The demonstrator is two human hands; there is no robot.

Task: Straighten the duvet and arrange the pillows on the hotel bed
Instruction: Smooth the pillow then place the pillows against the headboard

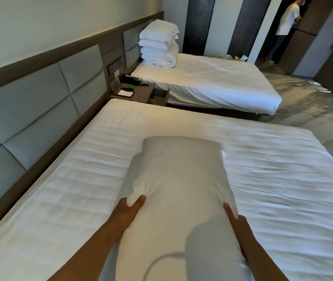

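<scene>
white bed (pixel 272 179) below; left hand (pixel 130 211), right hand (pixel 235 217) grip pillow (pixel 177 179) sides

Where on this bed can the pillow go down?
Both hands, left hand and right hand, grip the pillow. The near bed is bare along the headboard and toward its foot. The far bed's head is crowded with stacked pillows.

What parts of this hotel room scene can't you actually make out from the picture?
- Fingers of the left hand and right hand: hidden behind the pillow they hold; only the thumbs show.
- Pillow's near end: cut off by the bottom edge.
- Items on the nightstand: too small to tell.
- The person at the far doorway: blurred, hands hidden.
</scene>
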